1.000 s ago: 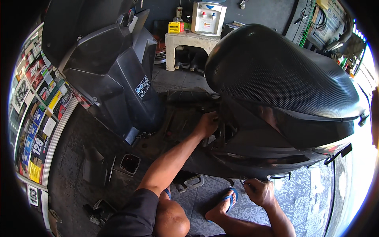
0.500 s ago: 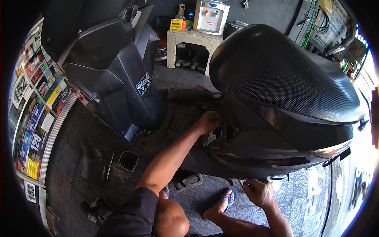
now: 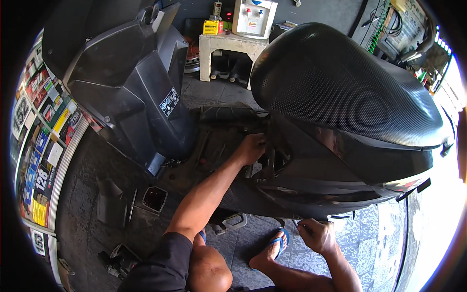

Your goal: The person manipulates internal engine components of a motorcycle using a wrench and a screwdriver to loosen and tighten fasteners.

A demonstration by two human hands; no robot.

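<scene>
A black motor scooter stands in front of me, with its textured seat [image 3: 348,92] at the right and its front leg shield [image 3: 138,97] at the left. My left hand [image 3: 252,148] reaches across the footboard [image 3: 209,153] to the dark opening below the seat's front. Its fingers are curled together there, and their tips are hidden. Low on the near side, my right hand [image 3: 317,236] is closed just under the edge of the side panel [image 3: 321,192]. A thin shiny bit shows by its fingers, too small to name.
On the floor at the left lie a dark open box-shaped part [image 3: 154,199] and a black plastic piece [image 3: 112,202]. A shelf of packaged goods [image 3: 46,155] lines the left. Behind, a low white table [image 3: 228,44] bears a water dispenser [image 3: 253,19] and a yellow box [image 3: 212,27].
The whole view has shifted a little, so the scooter sits slightly further left and higher. Both hands keep to their places on the scooter.
</scene>
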